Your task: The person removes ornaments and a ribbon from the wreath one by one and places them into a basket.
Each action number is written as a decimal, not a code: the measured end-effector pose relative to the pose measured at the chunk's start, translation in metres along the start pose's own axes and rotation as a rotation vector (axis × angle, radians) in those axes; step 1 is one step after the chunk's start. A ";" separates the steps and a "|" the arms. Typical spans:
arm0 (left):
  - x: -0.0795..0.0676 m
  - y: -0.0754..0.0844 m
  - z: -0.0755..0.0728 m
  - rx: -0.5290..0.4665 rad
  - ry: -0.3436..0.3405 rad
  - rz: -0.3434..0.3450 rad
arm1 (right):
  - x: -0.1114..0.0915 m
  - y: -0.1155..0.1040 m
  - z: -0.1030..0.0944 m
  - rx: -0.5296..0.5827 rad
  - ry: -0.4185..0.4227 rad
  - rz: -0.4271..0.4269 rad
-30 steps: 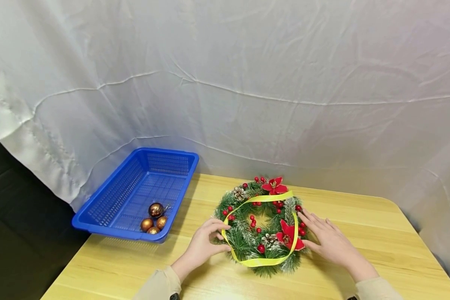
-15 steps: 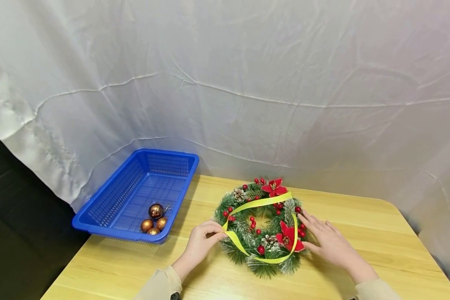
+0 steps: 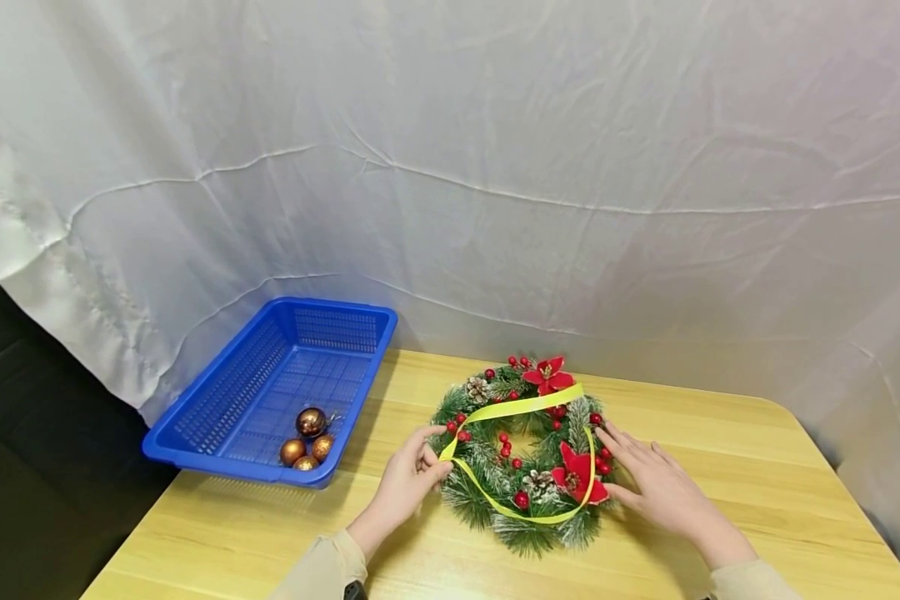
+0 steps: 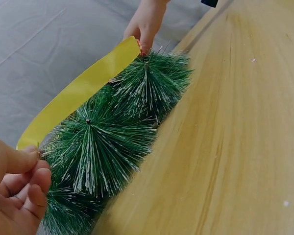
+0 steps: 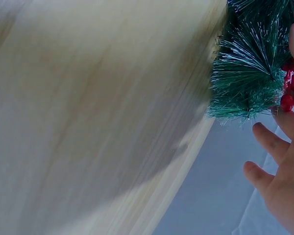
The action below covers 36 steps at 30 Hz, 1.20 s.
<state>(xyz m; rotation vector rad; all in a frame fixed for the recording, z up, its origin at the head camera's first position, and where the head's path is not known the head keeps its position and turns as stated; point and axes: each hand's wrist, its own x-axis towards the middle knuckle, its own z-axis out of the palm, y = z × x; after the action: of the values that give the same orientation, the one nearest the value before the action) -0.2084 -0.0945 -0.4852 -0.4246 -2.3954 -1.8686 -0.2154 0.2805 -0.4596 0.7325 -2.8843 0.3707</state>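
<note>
A green Christmas wreath point(image 3: 480, 496) with red berries, pinecones and red poinsettias lies on the table. Over it runs a yellow ribbon point(image 3: 528, 407) in a loose loop, its two ends apart at the right side. My left hand point(image 3: 405, 475) pinches the ribbon at the wreath's left edge; in the left wrist view the thumb point(image 4: 22, 159) presses on the ribbon's near part. At the opposite side my right hand point(image 3: 660, 483) rests against the wreath with fingers extended, by the front poinsettia point(image 3: 576, 477) and some berries point(image 5: 287, 103).
To the left, a blue plastic basket point(image 3: 378, 358) holds several brown and copper baubles point(image 3: 311, 422) in its near corner. The wooden table point(image 3: 735, 450) ends at a pale cloth backdrop point(image 3: 495, 167) behind the wreath.
My left hand has taken the ribbon between thumb and fingers and drawn it slightly leftward. The ribbon's front stretch has shifted inward from the wreath's near edge. My right hand stays put.
</note>
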 end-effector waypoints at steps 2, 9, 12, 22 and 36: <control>0.001 -0.001 0.000 0.022 -0.011 0.009 | 0.000 0.000 0.000 0.000 -0.009 0.006; 0.004 -0.003 0.001 0.077 0.049 0.059 | 0.001 0.000 -0.001 -0.003 -0.023 0.011; 0.006 -0.002 0.003 0.100 0.074 0.061 | 0.002 -0.001 -0.001 -0.002 -0.027 0.014; 0.005 0.001 -0.001 0.130 0.008 0.254 | 0.001 0.001 0.000 -0.002 -0.016 0.008; 0.010 0.007 -0.010 0.346 -0.256 0.302 | 0.000 0.001 0.000 0.015 -0.028 0.025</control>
<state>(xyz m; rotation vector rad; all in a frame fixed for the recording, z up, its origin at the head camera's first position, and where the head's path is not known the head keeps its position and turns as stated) -0.2175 -0.1004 -0.4736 -0.9764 -2.5605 -1.3121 -0.2159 0.2812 -0.4598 0.7096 -2.9225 0.3892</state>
